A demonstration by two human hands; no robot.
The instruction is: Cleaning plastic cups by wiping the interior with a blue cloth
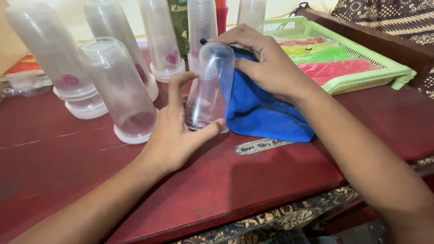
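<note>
Left hand gripping base of inverted clear plastic cup at frame centre, right hand pressing blue cloth against it, red table, green tray upper right

Several stacks of upturned clear plastic cups are set on the dark red wooden table at far left. A pale green slotted plastic tray holding red and green sheets is placed at far right.

Dark red wooden table. On it: inverted clear plastic cup stacks upper left, blue cloth centre, green plastic tray upper right, paper label strip below the cloth.
</note>
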